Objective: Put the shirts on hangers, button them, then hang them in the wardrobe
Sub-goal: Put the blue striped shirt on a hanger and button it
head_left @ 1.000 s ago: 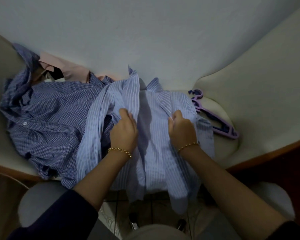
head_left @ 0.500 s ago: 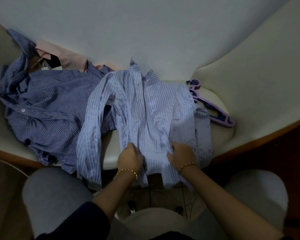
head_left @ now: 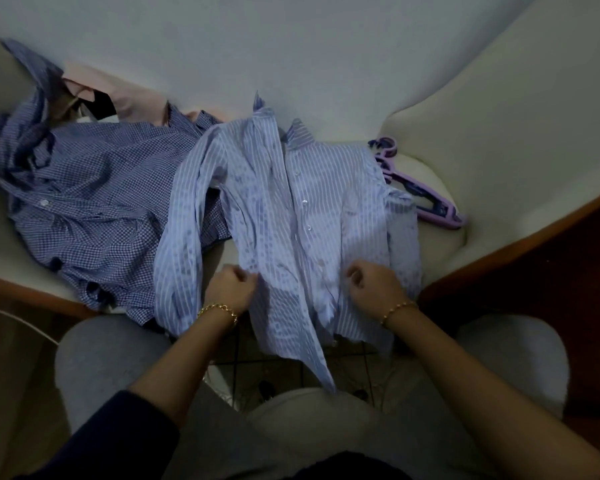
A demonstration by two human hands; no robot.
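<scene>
On the sofa [head_left: 499, 133] seat, the striped shirt [head_left: 291, 209] lies face up, collar toward the backrest, hem hanging off the front edge between the person's knees. Buttons show down the placket, and the upper front looks closed; the lower panels part near the hem. Left hand [head_left: 231, 291] sits at the shirt's left side edge and right hand [head_left: 374, 289] rests on the lower right panel. They are well apart, and both have curled fingers. Whether either actually pinches cloth cannot be told from this view. A purple hanger [head_left: 426, 199] lies just beside the shirt's right sleeve, outside the garment; no hanger is seen inside the collar. A checked shirt [head_left: 94, 202] lies crumpled to the left, partly under the striped sleeve, with a pink garment [head_left: 132, 98] behind it. Assessment: the step in hand appears to be squaring the lower front for its last buttons, with hanging not yet begun. Recommended practice: draw both panels level at the hem so buttons meet their own holes, then work upward from the bottom, keeping the placket flat. Risk noted: the overhanging hem may drag the shirt off the seat, so keep one hand bearing on the cloth. The left sleeve should be lifted clear of the checked shirt before the hanger goes in.
</scene>
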